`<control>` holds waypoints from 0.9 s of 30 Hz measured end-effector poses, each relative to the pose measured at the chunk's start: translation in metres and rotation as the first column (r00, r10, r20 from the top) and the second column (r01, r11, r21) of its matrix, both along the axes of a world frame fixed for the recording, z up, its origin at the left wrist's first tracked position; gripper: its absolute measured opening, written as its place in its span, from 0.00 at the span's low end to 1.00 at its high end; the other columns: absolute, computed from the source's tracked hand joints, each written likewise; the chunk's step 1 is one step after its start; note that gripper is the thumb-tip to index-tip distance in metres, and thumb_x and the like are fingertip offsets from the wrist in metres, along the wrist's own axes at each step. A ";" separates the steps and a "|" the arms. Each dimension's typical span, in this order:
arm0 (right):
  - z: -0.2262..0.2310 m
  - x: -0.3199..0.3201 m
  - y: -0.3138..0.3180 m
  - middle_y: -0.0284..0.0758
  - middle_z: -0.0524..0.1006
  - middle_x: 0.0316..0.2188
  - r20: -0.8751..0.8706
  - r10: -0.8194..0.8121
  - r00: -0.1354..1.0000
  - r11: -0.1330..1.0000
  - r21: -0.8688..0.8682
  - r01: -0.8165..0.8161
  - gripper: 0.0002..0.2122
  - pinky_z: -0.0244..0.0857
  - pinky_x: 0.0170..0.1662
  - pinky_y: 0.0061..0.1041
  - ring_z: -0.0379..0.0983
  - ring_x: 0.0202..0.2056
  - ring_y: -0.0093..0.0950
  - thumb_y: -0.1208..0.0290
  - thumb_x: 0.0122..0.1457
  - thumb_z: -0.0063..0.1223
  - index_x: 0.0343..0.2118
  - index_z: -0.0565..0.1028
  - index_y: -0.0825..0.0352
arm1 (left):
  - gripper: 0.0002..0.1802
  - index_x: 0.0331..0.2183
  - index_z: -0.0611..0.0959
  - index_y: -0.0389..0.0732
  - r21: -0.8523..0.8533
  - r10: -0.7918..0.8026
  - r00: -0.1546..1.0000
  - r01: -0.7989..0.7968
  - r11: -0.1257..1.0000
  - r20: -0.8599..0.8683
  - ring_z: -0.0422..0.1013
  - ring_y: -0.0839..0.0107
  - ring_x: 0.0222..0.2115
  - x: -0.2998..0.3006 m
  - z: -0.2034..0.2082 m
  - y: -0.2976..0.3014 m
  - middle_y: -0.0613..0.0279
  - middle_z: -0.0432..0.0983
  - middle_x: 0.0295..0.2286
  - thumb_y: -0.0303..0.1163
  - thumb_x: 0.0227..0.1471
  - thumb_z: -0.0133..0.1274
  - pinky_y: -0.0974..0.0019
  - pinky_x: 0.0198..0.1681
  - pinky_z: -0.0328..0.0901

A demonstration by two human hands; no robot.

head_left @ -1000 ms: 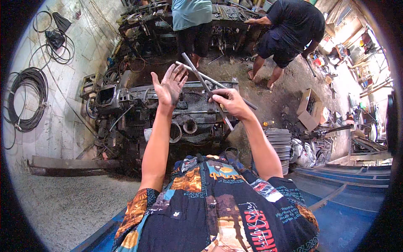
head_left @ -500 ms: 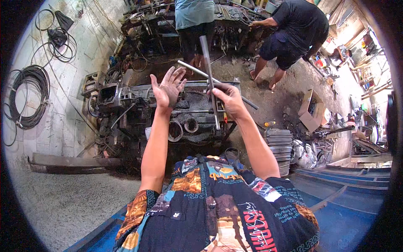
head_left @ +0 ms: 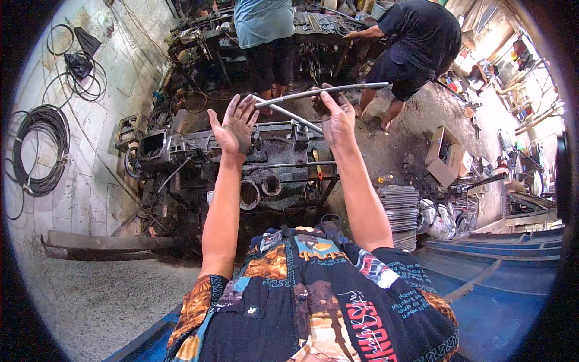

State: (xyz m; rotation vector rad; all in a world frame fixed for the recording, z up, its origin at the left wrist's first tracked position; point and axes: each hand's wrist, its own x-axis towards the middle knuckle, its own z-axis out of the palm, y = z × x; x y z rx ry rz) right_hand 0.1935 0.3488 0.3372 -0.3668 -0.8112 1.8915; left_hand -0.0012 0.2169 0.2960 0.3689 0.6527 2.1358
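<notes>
My right hand (head_left: 336,120) is raised over a grimy metal machine (head_left: 280,148), its fingers and thumb closed on a slim grey metal rod (head_left: 356,88). The rod is nearly level, its right end slightly higher. Its left end comes up to the fingertips of my left hand (head_left: 234,127); whether they touch it I cannot tell. That hand is open, palm up, fingers spread and darkened with grime. Behind and below the held rod, a second metal rod (head_left: 295,117) slants across the machine. A small tool with a yellow and orange handle (head_left: 318,165) lies below my right hand.
Two people, one in a light blue shirt (head_left: 263,24) and one in black (head_left: 416,39), stand at a cluttered workbench (head_left: 316,23). To the right are an open cardboard box (head_left: 445,158) and stacked metal strips (head_left: 398,211). Coiled black cable (head_left: 39,151) hangs on the left wall.
The rod in my right hand has swung from nearly upright to nearly level, bringing one end to my left fingertips. My left hand stays open and has shifted slightly left.
</notes>
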 end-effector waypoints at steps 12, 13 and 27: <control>0.005 0.002 -0.003 0.37 0.79 0.31 -0.044 -0.136 0.990 0.980 -0.152 0.128 0.06 0.75 0.32 0.24 0.79 0.32 0.31 0.78 0.56 0.60 0.35 0.75 0.70 | 0.52 0.58 0.62 0.32 0.028 0.046 0.999 -0.045 0.999 -0.019 0.59 0.49 0.58 0.010 0.009 0.007 0.40 0.63 0.55 0.72 0.54 0.28 0.46 0.63 0.50; 0.007 0.002 -0.004 0.36 0.79 0.31 -0.031 -0.147 0.989 0.976 -0.168 0.140 0.06 0.74 0.31 0.24 0.79 0.32 0.30 0.78 0.56 0.60 0.35 0.75 0.70 | 0.51 0.58 0.62 0.32 0.031 0.050 0.999 -0.050 0.998 0.009 0.59 0.48 0.57 0.010 0.008 0.008 0.40 0.63 0.55 0.71 0.54 0.29 0.46 0.62 0.50; -0.022 0.027 0.015 0.31 0.76 0.28 0.065 -0.279 0.958 0.929 -0.234 0.287 0.07 0.68 0.30 0.25 0.73 0.26 0.23 0.73 0.55 0.62 0.32 0.74 0.67 | 0.48 0.57 0.63 0.33 -0.028 0.005 0.998 -0.004 1.000 0.055 0.62 0.48 0.55 0.034 -0.003 0.042 0.41 0.64 0.54 0.69 0.56 0.30 0.45 0.60 0.54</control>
